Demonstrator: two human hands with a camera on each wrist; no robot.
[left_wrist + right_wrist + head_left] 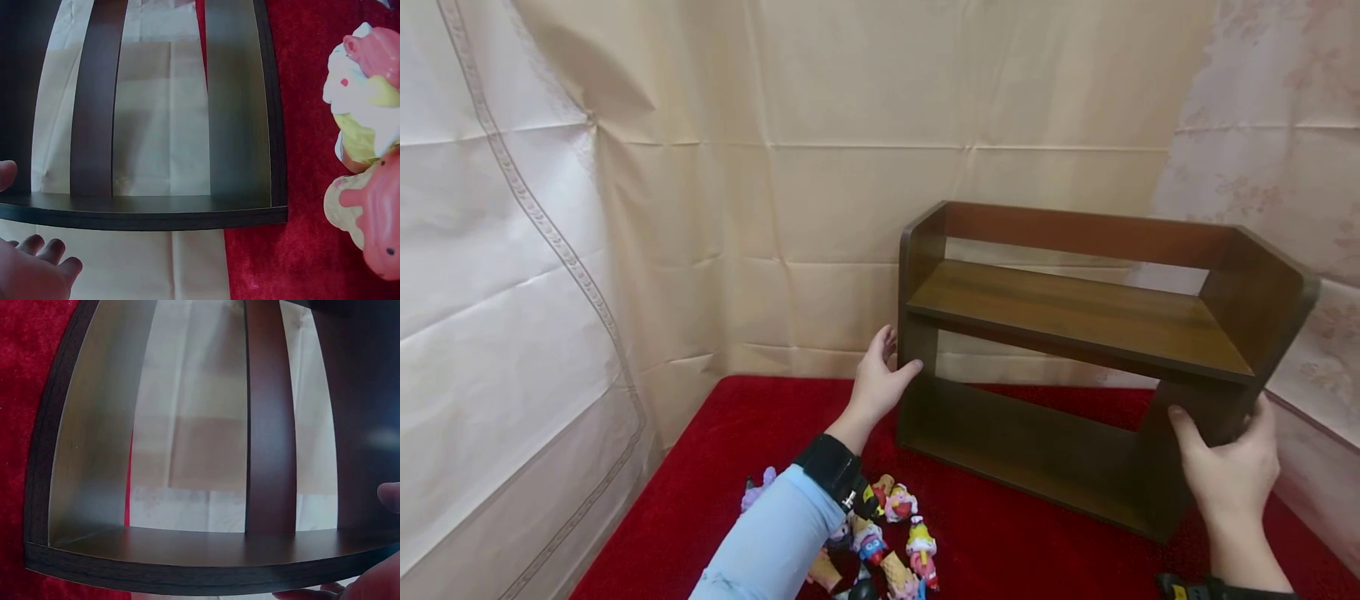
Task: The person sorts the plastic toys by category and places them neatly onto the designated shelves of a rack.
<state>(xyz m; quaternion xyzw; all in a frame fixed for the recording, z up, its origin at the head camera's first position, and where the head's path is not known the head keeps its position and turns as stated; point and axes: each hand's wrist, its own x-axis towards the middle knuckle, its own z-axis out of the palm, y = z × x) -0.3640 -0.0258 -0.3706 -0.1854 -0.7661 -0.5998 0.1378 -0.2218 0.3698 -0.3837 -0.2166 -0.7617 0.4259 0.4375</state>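
Observation:
A dark brown two-tier wooden shelf (1060,312) stands upright on the red cloth, set at an angle. At its left side panel is my left hand (880,379), the thumb overlapping the front edge. In the left wrist view the left fingers (53,250) are spread outside the panel with a visible gap to it. My right hand (1228,467) grips the right side panel, thumb on the inner face and fingers round the outside. Only part of the right hand (375,581) shows in the right wrist view.
Several small colourful toy figures (868,542), some shaped like ice cream cones, lie on the red cloth (700,467), partly hidden by the left forearm. A beige curtain (850,167) hangs behind the table, with pale cloth on both sides.

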